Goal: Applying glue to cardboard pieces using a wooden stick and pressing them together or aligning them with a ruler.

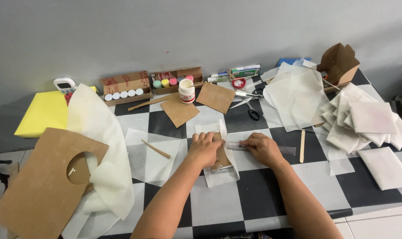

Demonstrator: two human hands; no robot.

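Note:
My left hand (205,148) presses flat on a piece of white translucent paper (221,173) wrapped around a brown card (222,158) on the chequered table (254,194). My right hand (264,148) rests on a clear plastic ruler (284,150) laid across that paper, fingers bent down on it. Both forearms reach in from the bottom edge.
A wooden stick (302,146) lies right of the ruler, another (156,148) to the left. Scissors (249,108), a white jar (186,91), two brown cards, paint-pot boxes (126,87) sit behind. Folded white packets (369,119) pile at right. Cardboard with a round hole (41,186) lies at left.

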